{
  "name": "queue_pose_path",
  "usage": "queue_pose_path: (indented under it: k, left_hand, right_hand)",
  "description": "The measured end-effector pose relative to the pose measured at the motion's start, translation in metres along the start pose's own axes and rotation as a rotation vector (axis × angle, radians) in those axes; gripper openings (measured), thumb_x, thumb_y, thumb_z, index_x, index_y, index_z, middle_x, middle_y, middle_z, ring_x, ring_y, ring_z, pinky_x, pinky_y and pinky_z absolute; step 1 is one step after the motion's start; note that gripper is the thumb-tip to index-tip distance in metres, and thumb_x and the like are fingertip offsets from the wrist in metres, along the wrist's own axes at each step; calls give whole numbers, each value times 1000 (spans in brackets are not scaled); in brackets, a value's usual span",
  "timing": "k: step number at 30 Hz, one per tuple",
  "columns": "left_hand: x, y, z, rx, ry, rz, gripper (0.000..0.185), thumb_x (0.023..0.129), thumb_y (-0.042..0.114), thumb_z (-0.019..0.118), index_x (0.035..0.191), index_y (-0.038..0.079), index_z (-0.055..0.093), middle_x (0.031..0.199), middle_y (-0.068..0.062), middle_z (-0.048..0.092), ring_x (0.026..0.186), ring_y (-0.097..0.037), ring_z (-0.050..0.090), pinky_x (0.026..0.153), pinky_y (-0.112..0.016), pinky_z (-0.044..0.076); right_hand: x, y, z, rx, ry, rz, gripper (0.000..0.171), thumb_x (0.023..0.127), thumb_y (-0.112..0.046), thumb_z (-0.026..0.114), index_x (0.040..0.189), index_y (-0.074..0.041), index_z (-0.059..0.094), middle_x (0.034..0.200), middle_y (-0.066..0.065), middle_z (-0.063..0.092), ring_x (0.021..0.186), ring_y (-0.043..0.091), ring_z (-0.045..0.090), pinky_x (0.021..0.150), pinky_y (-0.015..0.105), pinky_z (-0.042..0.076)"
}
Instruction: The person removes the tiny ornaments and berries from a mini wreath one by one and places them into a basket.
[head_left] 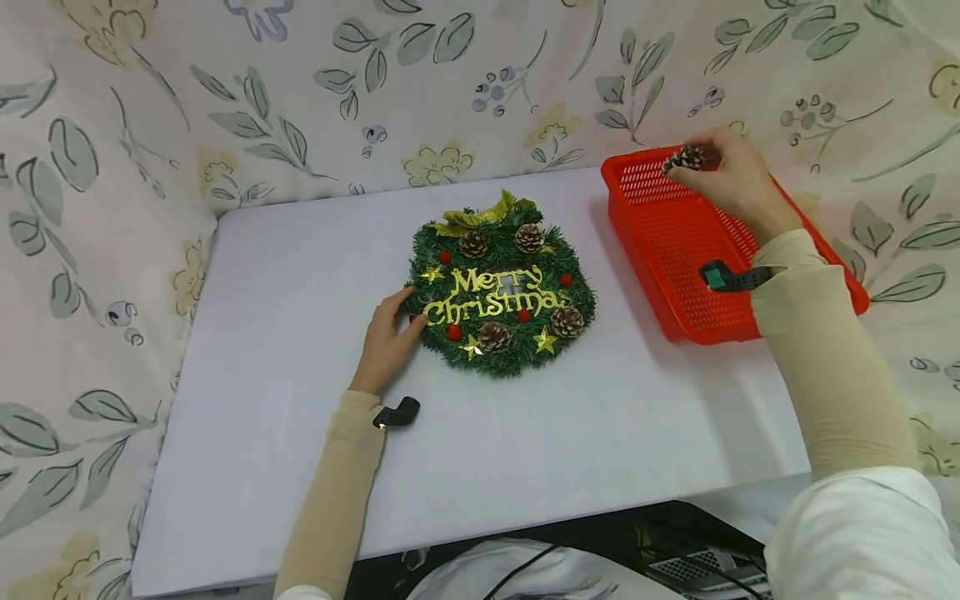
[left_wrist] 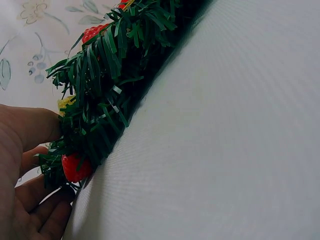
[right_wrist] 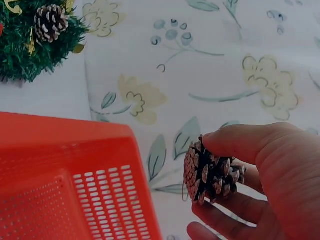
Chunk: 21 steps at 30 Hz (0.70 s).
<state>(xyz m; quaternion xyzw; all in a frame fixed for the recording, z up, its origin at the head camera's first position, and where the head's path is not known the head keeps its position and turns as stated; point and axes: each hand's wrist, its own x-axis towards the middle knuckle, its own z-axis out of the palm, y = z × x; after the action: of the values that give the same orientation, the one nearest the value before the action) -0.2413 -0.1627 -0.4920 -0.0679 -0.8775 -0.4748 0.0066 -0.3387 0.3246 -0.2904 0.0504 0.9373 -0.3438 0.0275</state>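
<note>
A pine cone (head_left: pixel 682 158) with pale-tipped scales is pinched between the thumb and fingers of my right hand (head_left: pixel 731 182), over the far end of the red basket (head_left: pixel 651 267). The right wrist view shows the pine cone (right_wrist: pixel 210 172) in that grip beside the basket wall. On the table lies a green Christmas wreath (head_left: pixel 495 362) with gold "Merry Christmas" lettering (head_left: pixel 498 296), pine cones, red berries and gold stars. My left hand (head_left: pixel 386 337) holds the wreath's left edge. In the left wrist view, the thumb is over the greenery and the fingers curl beside a red berry (left_wrist: pixel 76 167).
The white table (head_left: pixel 285 333) carries the wreath near its middle and the basket at its right. Floral cloth (head_left: pixel 300 100) hangs behind and at the sides. Cables and a dark device (head_left: pixel 697 571) lie below the front edge.
</note>
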Motion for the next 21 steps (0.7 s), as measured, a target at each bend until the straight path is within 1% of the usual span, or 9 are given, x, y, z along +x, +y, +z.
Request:
queue_pose_path:
  k: [3,5,7,11,16,21]
  left_hand:
    - [0,-2,1,-2,2,-1,60,102,35,61,156,20,40,161,-11,38,150,-31,34,121,-53,29]
    - [-1,-2,1,-8,4,1,60,102,36,60,156,20,40,161,-11,39,150,-31,34,121,-53,29]
    - [-1,-2,1,-11,8,2,60,102,36,61,156,20,40,160,-11,39,150,-31,34,121,-53,29]
    - [0,-2,1,-7,4,0,61,102,37,61,156,20,40,161,-11,38,150,-31,34,121,-54,29]
    - [0,-1,1,-6,5,-1,60,102,35,61,156,19,40,160,-11,39,150,-31,34,122,-52,28]
    - [0,-1,1,-5,3,-2,61,102,36,61,157,20,40,161,-11,38,151,-30,33,122,-52,28]
  right_hand:
    - [5,6,2,-1,-6,9,66,97,-47,63,153,-20,42,134,4,49,124,25,44,100,37,45]
    - [9,10,4,0,-23,37,68,96,-50,63,154,-21,40,140,8,48,126,26,44,106,43,44]
    - [12,13,6,-8,-40,61,72,96,-53,61,156,-21,37,149,15,43,129,29,43,111,50,42]
    - [17,19,10,-12,-71,103,79,96,-57,59,159,-19,31,155,18,37,132,34,40,114,56,38]
    - [20,27,15,-1,-93,112,82,96,-57,59,160,-15,29,155,18,37,131,35,40,114,57,38]
    - [24,35,21,22,-102,126,82,96,-57,59,160,-16,30,156,18,36,133,34,39,115,56,37]
